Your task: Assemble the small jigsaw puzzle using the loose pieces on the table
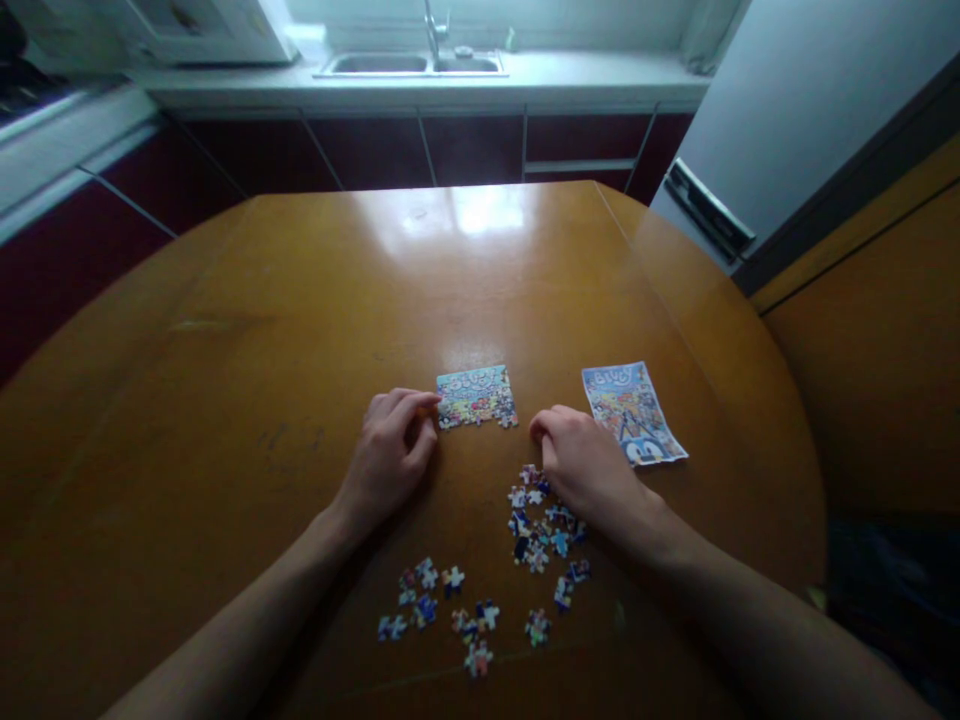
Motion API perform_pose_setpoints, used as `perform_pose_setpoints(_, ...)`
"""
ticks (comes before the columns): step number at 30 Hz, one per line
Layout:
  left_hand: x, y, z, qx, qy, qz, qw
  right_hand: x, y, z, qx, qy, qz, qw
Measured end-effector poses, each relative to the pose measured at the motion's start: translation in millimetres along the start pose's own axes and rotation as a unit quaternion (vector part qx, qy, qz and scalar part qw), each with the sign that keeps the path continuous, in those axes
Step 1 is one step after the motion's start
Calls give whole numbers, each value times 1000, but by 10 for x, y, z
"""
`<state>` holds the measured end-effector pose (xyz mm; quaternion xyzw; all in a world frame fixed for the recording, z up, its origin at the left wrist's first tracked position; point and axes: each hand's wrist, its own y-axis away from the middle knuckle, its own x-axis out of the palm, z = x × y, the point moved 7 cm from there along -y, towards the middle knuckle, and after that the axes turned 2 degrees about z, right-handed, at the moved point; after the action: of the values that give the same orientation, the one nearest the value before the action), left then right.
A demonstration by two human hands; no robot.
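Note:
A partly joined jigsaw puzzle (474, 394) lies flat on the wooden table, with a straight top edge and a ragged, knobbed lower edge. At its left border, my left hand (394, 445) rests on the table, index fingertip touching the puzzle. A gap shows between that hand's thumb and index finger, and nothing is held there. Right of the puzzle, my right hand (585, 455) is closed, fingers curled inward; whatever they may hold is hidden. Just below it is a cluster of loose puzzle pieces (536, 555). A printed picture sheet (626, 400) lies partly behind this hand.
More loose pieces (425, 608) are scattered near the table's front, between my forearms. The wooden table (300, 290) has a rounded outline. Beyond it stand a counter with a double sink (382, 64), and a fridge (810, 110) at the right.

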<state>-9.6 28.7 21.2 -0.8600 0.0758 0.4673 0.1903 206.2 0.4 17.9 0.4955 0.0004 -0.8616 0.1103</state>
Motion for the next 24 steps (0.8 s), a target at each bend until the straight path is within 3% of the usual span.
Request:
perform_pose_setpoints(15, -19, 1, -29, 3, 5, -4, 1000, 18, 16, 21, -8, -28, 46, 999)
perform_pose_setpoints(18, -13, 7, -17, -1, 8, -3, 1000, -45, -13, -23, 5, -82, 57, 995)
perform_pose_setpoints(24, -11, 11, -16, -4, 16, -10, 1000, -233, -69, -136, 24, -107, 16, 994)
